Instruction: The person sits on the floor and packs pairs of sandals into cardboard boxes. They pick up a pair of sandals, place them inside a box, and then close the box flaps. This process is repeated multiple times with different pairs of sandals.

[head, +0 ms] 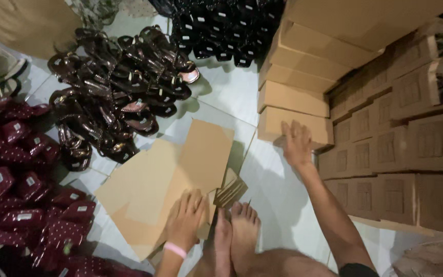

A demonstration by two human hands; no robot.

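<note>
My left hand, with a pink band at the wrist, rests flat with fingers spread on a pile of flat brown cardboard sheets lying on the white tiled floor. My right hand reaches out to the lowest box in a stack of closed brown cardboard boxes, fingers spread against its front edge. It grips nothing that I can see. My bare feet sit between the two hands, next to a small bundle of folded cardboard.
A heap of dark brown sandals lies at the upper left, black sandals behind it. Dark red dotted sandals fill the left side. A wall of stacked printed cardboard boxes stands on the right.
</note>
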